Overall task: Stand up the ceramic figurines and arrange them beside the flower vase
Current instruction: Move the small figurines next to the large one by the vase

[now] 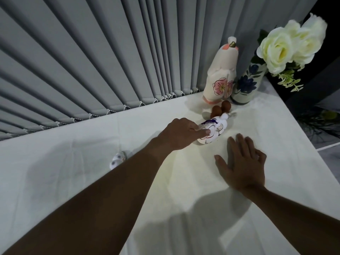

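A tall cream figurine (219,70) with a pink flower stands upright next to the blue-flowered vase (245,85) holding white roses (287,46). A small white figurine (213,130) with purple markings lies tilted in front of them, and my left hand (181,135) grips its near side with thumb and fingers. My right hand (242,162) rests flat on the white tablecloth (92,181), fingers spread, just right of that figurine. Two small brown rounded pieces (220,107) sit between it and the tall figurine. Another small white spotted figurine (117,159) lies beside my left forearm, partly hidden.
Grey vertical blinds (92,61) hang along the table's far edge. The table's right edge (301,126) runs diagonally past the vase, with a dark gap and green foliage (322,122) beyond it.
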